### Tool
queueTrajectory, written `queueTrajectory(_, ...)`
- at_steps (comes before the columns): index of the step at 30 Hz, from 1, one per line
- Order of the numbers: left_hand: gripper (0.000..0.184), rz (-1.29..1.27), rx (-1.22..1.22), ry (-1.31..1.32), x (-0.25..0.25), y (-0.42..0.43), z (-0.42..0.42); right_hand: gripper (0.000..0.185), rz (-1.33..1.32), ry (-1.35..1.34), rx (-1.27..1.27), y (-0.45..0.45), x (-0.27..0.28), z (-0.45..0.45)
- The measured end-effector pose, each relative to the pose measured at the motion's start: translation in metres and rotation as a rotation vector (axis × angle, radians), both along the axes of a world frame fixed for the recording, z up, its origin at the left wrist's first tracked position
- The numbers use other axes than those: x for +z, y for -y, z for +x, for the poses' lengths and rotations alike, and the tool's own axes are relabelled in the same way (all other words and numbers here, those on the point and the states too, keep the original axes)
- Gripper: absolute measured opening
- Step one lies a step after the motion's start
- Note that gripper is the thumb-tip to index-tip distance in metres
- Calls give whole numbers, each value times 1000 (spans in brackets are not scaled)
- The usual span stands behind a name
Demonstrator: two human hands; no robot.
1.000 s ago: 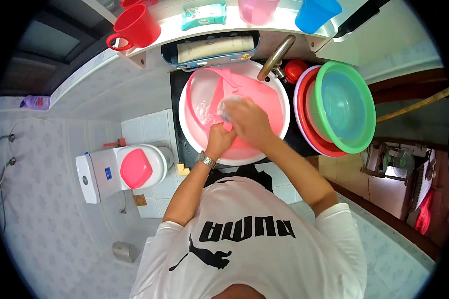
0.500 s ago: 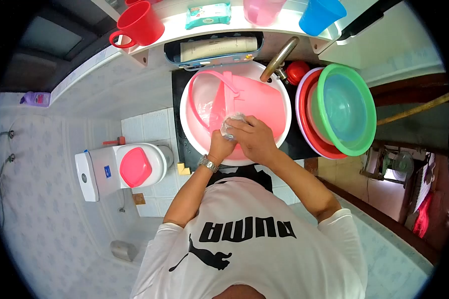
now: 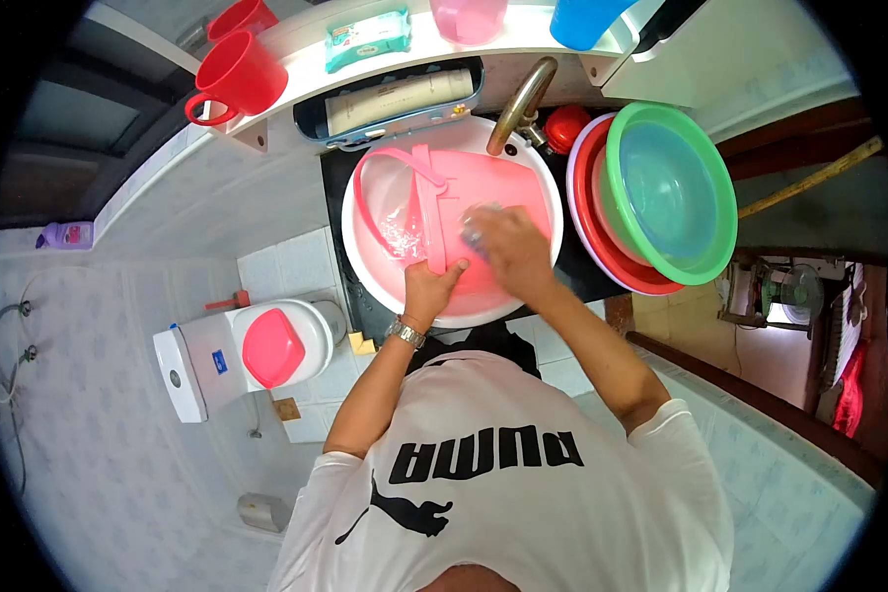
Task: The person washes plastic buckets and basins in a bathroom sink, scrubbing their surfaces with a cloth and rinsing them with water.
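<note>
A pink bucket (image 3: 498, 183) lies on its side in the white washbasin (image 3: 553, 222), its mouth facing left and its handle (image 3: 361, 202) standing out over that side. My left hand (image 3: 430, 294) is closed on the bucket's near rim, thumb along the outer wall. Against the bucket's outer side, my right hand (image 3: 515, 252) is closed over a crumpled silvery-white wad (image 3: 474, 233). Motion blurs this hand and the wad, so its material is unclear. Wet, shiny patches show inside the bucket's mouth.
A metal faucet (image 3: 525, 104) rises behind the basin. Stacked basins, a green one (image 3: 617, 187) foremost, stand at its right. Above, a white shelf (image 3: 311, 67) holds red mugs (image 3: 242, 77), a wipes pack (image 3: 368, 39) and a blue cup (image 3: 584, 20). A toilet (image 3: 311, 331) stands at left.
Both hands were together on the wad near the bucket's rim. My left hand now grips the rim, while my right has moved onto the bucket's side with the wad. The view has shifted slightly.
</note>
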State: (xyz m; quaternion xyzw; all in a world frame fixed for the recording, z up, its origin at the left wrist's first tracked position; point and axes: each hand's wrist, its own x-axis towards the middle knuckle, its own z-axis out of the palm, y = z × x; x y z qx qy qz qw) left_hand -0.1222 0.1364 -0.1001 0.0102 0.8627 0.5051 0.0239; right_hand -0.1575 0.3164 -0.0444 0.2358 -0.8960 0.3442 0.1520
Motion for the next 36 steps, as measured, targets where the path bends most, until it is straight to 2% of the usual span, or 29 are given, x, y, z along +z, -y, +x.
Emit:
queueTrajectory(4, 32, -25, -2, -3, 8, -11, 5, 29, 28, 191, -375, -50, -38, -55)
queueTrajectory(6, 34, -50, -19, 11, 4, -14, 4, 28, 46, 192, -353, -52, -60, -68)
queueTrajectory(7, 34, -91, -45, -15, -2, -14, 1, 28, 48, 192, -359, -43, -49, -64)
queueTrajectory(9, 34, -133, -73, -37, -10, -15, -3, 32, -96, 91, -167, -14, -27, -47)
queueTrajectory(13, 35, 0, -29, -54, -15, -16, 2, 32, -117, 148, -21, 3, -10, -28)
queueTrajectory(14, 35, 44, 2, -61, -18, -17, 2, 32, -117, 147, -22, -4, -16, -38)
queueTrajectory(17, 34, 58, 5, -144, -5, -23, -1, 26, -70, 195, -252, -22, -38, -69)
queueTrajectory(18, 34, 59, 4, -151, -7, -22, -4, 26, -71, 187, -253, -20, -33, -72)
queueTrajectory(20, 34, -7, -33, -12, -12, -17, 0, 24, -164, 161, -75, -8, -28, -64)
queueTrajectory(23, 37, -40, -52, -46, 3, -18, 1, 24, -234, 261, -20, 16, 0, -36)
queueTrajectory(26, 39, 35, 0, -77, -11, -19, 1, 26, -215, 218, 33, 2, -9, -57)
queueTrajectory(29, 38, -58, -30, -22, 4, -19, -2, 29, -218, 279, -49, 3, -11, -71)
queueTrajectory(32, 38, -18, -62, -10, -10, -17, -1, 32, -148, 325, -75, 18, 7, -55)
queueTrajectory(36, 38, 19, -11, -31, -12, -19, 0, 31, -168, 361, -106, 12, 2, -56)
